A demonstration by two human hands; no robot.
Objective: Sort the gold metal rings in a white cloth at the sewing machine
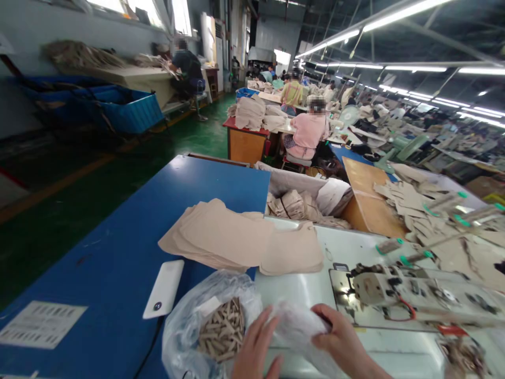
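My right hand [340, 337] pinches a crumpled clear plastic bag [294, 323] over the pale machine table; blur hides what, if anything, is inside it. My left hand [256, 345] has its fingers stretched out, thumb apart, at that bag's left end; whether it touches the plastic I cannot tell. Just left of it stands an open clear plastic bag [177, 326] filled with short beige fabric strips [223, 331]. Behind both bags lie stacked beige cut fabric pieces [224, 231]. To the right is a sewing machine [394, 289], its needle area lit.
A white power bank [164, 289] with a black cable lies on the blue tabletop [118, 258], near a printed label sheet [41, 323]. Thread spools [416, 258] stand behind the machine. A bin [300, 181] of fabric bundles adjoins the table's far side. Several people work beyond.
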